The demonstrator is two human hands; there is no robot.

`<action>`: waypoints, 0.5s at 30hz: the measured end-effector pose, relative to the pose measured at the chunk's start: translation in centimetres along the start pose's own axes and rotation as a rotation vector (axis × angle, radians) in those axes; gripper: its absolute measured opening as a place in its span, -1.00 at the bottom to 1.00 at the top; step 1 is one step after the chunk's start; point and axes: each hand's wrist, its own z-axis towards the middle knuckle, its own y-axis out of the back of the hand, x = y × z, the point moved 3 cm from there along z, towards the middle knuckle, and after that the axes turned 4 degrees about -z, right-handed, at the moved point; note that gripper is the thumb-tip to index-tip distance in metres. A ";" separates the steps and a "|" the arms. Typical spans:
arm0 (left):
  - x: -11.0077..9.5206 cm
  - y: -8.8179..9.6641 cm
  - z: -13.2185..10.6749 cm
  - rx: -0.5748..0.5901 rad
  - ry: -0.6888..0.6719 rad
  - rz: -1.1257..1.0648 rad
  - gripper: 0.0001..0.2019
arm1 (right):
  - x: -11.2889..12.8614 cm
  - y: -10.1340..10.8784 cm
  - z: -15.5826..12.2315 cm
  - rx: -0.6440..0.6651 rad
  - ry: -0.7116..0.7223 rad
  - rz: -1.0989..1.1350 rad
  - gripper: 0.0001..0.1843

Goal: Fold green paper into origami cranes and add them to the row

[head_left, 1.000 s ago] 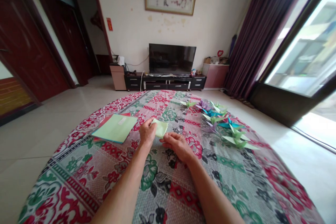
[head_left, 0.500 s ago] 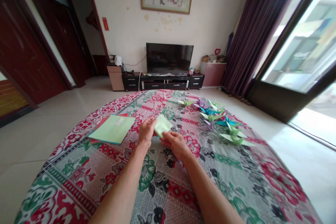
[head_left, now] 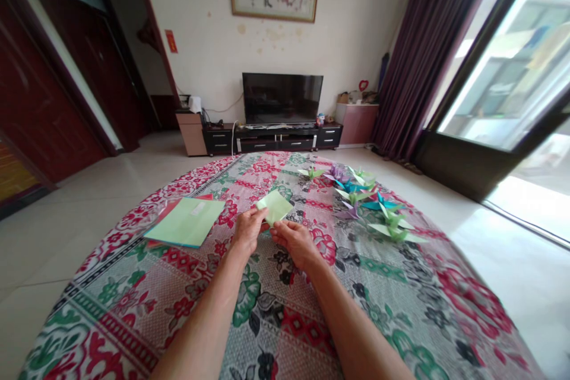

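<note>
A small folded piece of light green paper (head_left: 275,206) is held just above the table, between both hands. My left hand (head_left: 248,228) pinches its left side, thumb on top. My right hand (head_left: 296,240) has thumb and fingers closed on the lower right edge. To the left lies a stack of coloured paper sheets (head_left: 187,222), light green on top with red and blue edges showing beneath. Several folded paper cranes stand to the right, among them a green crane (head_left: 394,228), a blue crane (head_left: 380,205) and a purple crane (head_left: 350,211).
A round table with a floral tablecloth (head_left: 191,309) fills the foreground. Beyond it are a low black TV cabinet (head_left: 276,141) with a television (head_left: 282,98), a dark purple curtain (head_left: 414,53) and a glass door (head_left: 490,71) on the right.
The left hand has shifted slightly lower on the green paper, and more of the paper's surface shows. The whole view has turned a little to the right.
</note>
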 end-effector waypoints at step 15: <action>0.2 -0.8 -0.3 0.017 -0.040 0.012 -0.78 | -0.1 0.3 0.1 0.011 0.001 0.000 -0.67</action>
